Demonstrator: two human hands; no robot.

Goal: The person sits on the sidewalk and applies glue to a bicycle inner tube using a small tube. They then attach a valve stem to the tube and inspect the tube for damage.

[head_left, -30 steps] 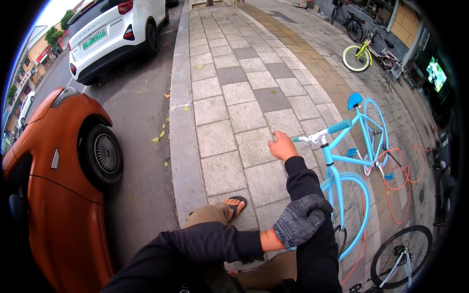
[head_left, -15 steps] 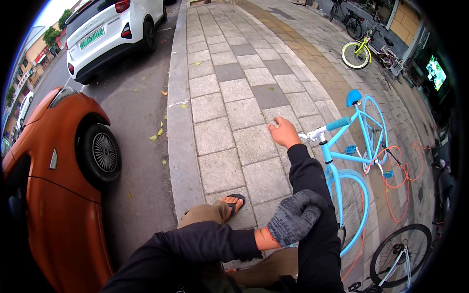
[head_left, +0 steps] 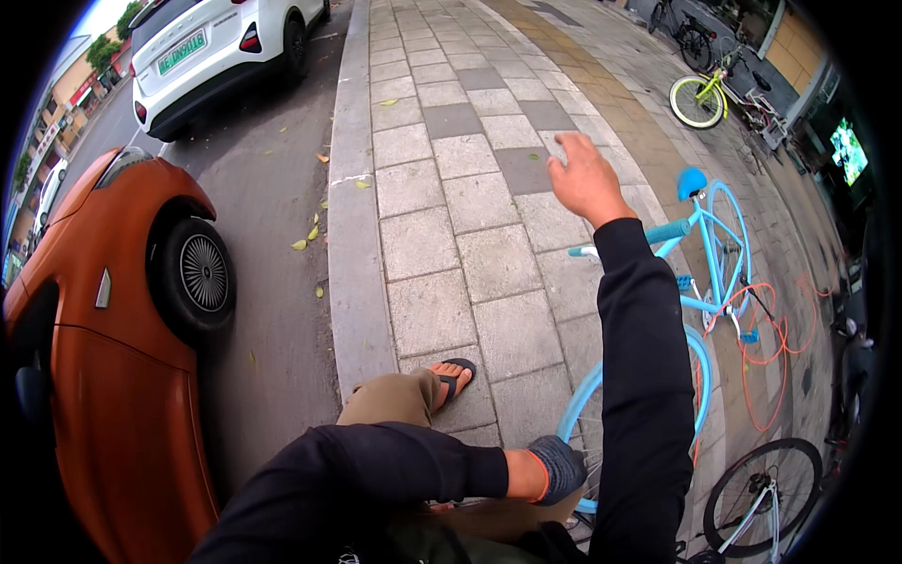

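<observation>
My left hand (head_left: 558,468), in a dark grey knit glove with an orange cuff, is closed around the left edge of a light blue front wheel (head_left: 700,376). Its fingertips are partly hidden. The wheel belongs to a light blue bicycle (head_left: 697,246) with a blue saddle (head_left: 692,183) and teal handlebar grips (head_left: 669,231). My bare right hand (head_left: 592,180) is raised beyond the handlebar, fingers loosely bent and apart, with nothing in it. My right forearm covers the middle of the handlebar and part of the front wheel.
An orange car (head_left: 122,395) and a white car (head_left: 211,61) stand left of the kerb (head_left: 355,244). An orange hose (head_left: 747,376) loops by the bicycle. A loose black-tyred wheel (head_left: 716,498) lies lower right. A yellow-wheeled bicycle (head_left: 698,101) stands farther back.
My left hand has moved from my right forearm down to the front wheel. My right hand has swung farther out and up. The bicycle's front wheel and handlebar have turned.
</observation>
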